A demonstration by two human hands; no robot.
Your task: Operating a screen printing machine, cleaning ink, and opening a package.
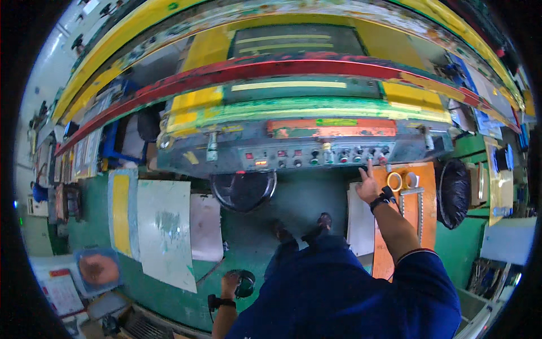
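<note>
My right hand (368, 187) reaches forward to the control panel (299, 156) of a large machine. One finger is stretched out to the row of knobs and buttons (345, 155), near the panel's right end. Whether the fingertip presses a button or only hovers at it is hard to tell. Low on the left, my left hand (230, 284) is closed on the rim or side of a small dark round pot (245, 283), held beside my leg. The pot's contents are too dark to make out.
Above the panel runs a red beam (248, 70) with a paint-stained frame. A black round stool (244, 190) stands below it. Leaning white board (165, 226) is at left. At right, an orange board (387, 248) carries tape rolls (394, 181), beside a black bag-lined bin (453, 194).
</note>
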